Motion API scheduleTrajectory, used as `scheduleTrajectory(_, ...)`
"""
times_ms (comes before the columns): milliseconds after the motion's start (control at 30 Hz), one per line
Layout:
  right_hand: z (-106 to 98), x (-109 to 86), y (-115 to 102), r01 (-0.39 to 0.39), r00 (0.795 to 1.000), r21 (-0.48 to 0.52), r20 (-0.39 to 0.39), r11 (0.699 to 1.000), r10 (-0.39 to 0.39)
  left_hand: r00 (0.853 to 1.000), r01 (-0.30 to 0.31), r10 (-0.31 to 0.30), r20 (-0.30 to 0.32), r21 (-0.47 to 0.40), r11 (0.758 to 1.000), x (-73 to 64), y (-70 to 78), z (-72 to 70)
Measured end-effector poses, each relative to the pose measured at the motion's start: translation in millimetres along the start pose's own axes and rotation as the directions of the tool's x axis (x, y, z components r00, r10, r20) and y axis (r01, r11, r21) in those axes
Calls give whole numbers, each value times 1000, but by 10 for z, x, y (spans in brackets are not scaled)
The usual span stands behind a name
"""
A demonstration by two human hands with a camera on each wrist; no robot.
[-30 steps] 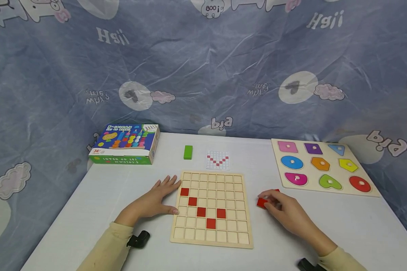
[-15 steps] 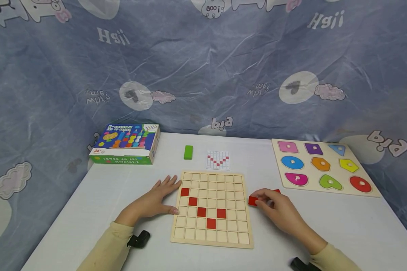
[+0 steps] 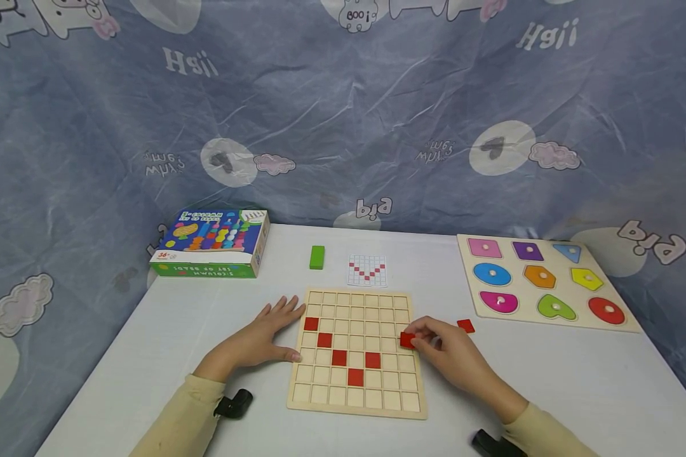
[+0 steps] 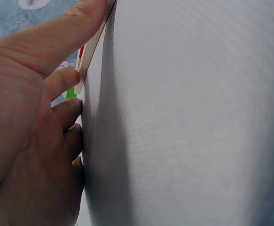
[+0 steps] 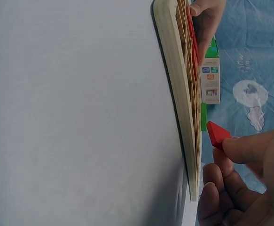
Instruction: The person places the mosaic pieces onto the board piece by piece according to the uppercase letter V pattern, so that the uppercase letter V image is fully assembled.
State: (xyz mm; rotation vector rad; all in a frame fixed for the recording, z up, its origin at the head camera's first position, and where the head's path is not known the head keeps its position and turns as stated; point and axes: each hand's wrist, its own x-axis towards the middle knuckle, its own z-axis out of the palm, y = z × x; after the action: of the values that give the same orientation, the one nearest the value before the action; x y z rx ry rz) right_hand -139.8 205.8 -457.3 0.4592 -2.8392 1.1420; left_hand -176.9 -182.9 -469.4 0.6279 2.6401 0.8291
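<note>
A wooden grid board (image 3: 317,394) lies on the table, with several red square tiles (image 3: 356,377) set in its cells in a slanting pattern. My left hand (image 3: 260,338) rests at the board's left edge with fingers spread; in the left wrist view the thumb (image 4: 75,23) lies along that edge. Between thumb and fingers my right hand (image 3: 454,355) pinches another red tile (image 5: 216,134), which overlaps the right rim of the board in the head view. In the right wrist view this tile is held tilted, above the board's surface. One loose red tile (image 3: 465,325) lies beyond the right hand.
Behind the board are a small pattern card (image 3: 368,270) with a red V and a green block (image 3: 317,257). A toy box (image 3: 210,244) stands at back left. At back right lies a shape puzzle board (image 3: 514,295), in front of a patterned cloth backdrop (image 3: 343,108).
My right hand has moved left with the red tile, from the table beside the board to over its right rim. The loose tile behind it now shows fully. The left hand stays put.
</note>
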Motion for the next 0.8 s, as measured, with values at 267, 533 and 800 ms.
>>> scheduleTrajectory(267, 79, 44, -85, 4, 999, 31, 45, 1000, -5, 1000, -10, 10, -3, 6, 1000, -5, 6, -3)
scheduleTrajectory(533, 141, 69, -141, -18, 996, 35, 86, 999, 15, 1000, -11, 11, -8, 7, 1000, -6, 6, -6)
scheduleTrajectory(800, 200, 89, -168, -28, 995, 26, 100, 999, 25, 1000, -12, 12, -7, 2, 1000, -12, 13, -13)
